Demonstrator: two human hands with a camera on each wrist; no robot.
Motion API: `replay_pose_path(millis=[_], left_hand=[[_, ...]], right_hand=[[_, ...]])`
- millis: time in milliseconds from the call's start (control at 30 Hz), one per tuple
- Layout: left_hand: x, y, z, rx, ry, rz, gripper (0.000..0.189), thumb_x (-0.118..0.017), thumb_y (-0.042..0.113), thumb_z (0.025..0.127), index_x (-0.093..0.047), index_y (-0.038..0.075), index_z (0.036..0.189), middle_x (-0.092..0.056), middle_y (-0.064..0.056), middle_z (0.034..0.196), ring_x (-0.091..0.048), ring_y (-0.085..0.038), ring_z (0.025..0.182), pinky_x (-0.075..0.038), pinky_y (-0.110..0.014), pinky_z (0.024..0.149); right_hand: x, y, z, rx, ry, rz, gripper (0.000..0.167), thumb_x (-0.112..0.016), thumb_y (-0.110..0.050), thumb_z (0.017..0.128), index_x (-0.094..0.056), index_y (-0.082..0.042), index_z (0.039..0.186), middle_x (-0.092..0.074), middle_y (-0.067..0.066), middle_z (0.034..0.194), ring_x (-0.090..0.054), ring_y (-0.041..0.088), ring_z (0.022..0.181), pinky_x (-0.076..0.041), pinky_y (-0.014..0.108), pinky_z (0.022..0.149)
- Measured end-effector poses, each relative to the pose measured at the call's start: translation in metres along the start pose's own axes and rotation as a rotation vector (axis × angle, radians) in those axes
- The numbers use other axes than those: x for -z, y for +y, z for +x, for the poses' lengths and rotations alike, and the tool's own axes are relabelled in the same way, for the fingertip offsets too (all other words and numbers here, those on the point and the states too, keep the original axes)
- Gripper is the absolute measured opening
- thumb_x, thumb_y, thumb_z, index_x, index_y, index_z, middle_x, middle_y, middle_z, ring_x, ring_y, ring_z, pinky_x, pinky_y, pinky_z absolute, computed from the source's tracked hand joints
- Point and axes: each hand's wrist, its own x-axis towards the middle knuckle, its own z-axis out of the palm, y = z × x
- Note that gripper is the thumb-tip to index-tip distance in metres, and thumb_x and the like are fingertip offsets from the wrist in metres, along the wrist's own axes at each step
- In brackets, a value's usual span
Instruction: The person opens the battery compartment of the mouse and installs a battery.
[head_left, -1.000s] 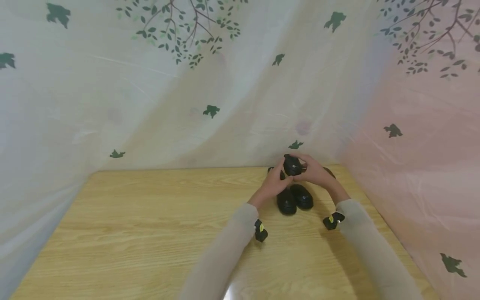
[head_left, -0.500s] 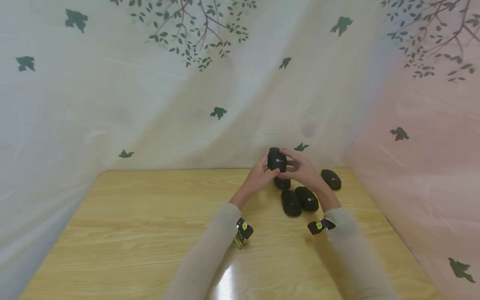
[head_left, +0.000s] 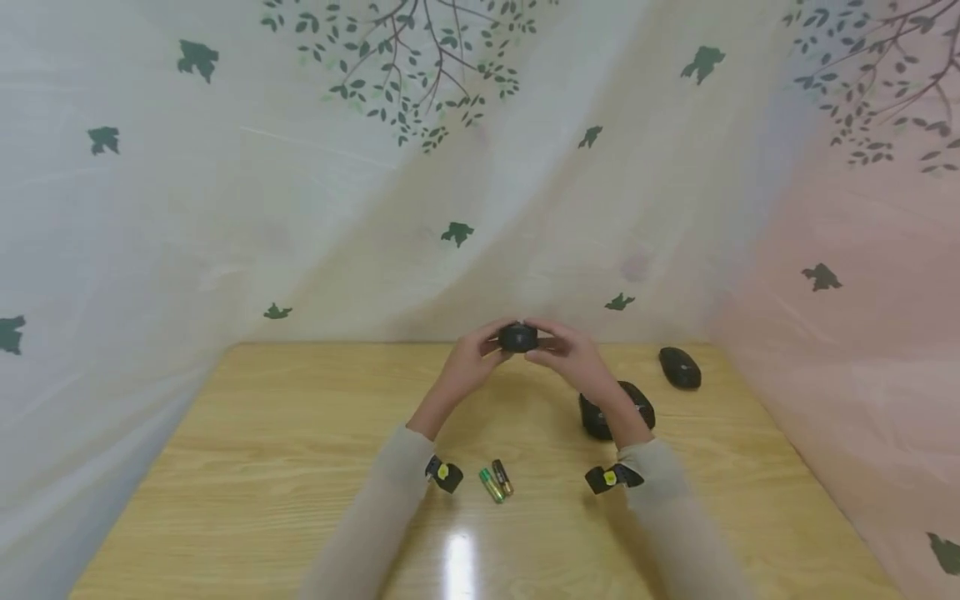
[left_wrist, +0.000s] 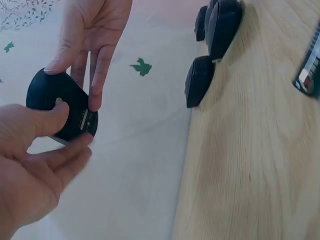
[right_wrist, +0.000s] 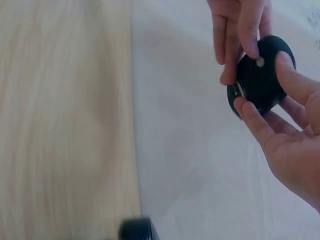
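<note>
A black computer mouse (head_left: 517, 338) is held up near the table's far edge between both hands. My left hand (head_left: 471, 358) grips its left side, and my right hand (head_left: 573, 354) grips the right. In the left wrist view, the mouse's flat underside (left_wrist: 70, 95) shows, the left thumb (left_wrist: 52, 117) across it and right fingertips at its edge. Two AA-type batteries, one green and gold (head_left: 492, 486) and one black and gold (head_left: 503, 477), lie side by side on the table, nearer than the hands.
More black mice rest on the wooden table (head_left: 315, 467): two close together, one (head_left: 596, 419) beside another (head_left: 639, 400), partly behind the right forearm. A separate mouse (head_left: 680, 367) sits near the back right corner. A patterned cloth (head_left: 360, 250) hangs behind the table.
Both hands have carried the mouse leftward, away from the other mice. It has tipped from showing its top to being seen end-on. The batteries have come into view.
</note>
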Motion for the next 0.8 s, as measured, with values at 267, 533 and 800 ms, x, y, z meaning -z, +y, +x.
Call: replay_pose_path(millis=[267, 533, 800], left_hand=[[0.026, 0.002, -0.029, 0.091, 0.032, 0.089, 0.042, -0.064, 0.016, 0.101, -0.058, 0.009, 0.142, -0.062, -0.011, 0.143, -0.057, -0.032, 0.134, -0.045, -0.053, 0.114], [0.034, -0.002, -0.052, 0.161, -0.013, -0.072, 0.048, -0.057, 0.022, 0.106, -0.047, 0.006, 0.15, -0.058, -0.023, 0.142, -0.065, -0.039, 0.123, -0.061, -0.047, 0.091], [0.04, -0.021, -0.065, 0.289, -0.035, -0.325, 0.055, -0.059, 0.02, 0.105, -0.04, 0.015, 0.156, -0.067, -0.034, 0.123, -0.076, -0.036, 0.092, -0.058, -0.065, 0.08]], right_hand=[[-0.04, -0.006, 0.002, 0.054, -0.005, 0.014, 0.045, -0.063, -0.019, 0.102, -0.056, -0.007, 0.145, -0.064, 0.018, 0.135, -0.071, 0.036, 0.107, -0.061, 0.042, 0.092], [-0.065, -0.007, 0.001, -0.022, 0.049, 0.052, 0.035, -0.06, -0.024, 0.104, -0.065, -0.003, 0.132, -0.074, 0.02, 0.1, -0.069, 0.021, 0.075, -0.062, 0.034, 0.072], [-0.081, 0.001, 0.004, -0.101, 0.013, 0.099, 0.045, -0.059, -0.029, 0.105, -0.055, -0.007, 0.144, -0.074, 0.022, 0.1, -0.071, 0.018, 0.075, -0.063, 0.036, 0.072]])
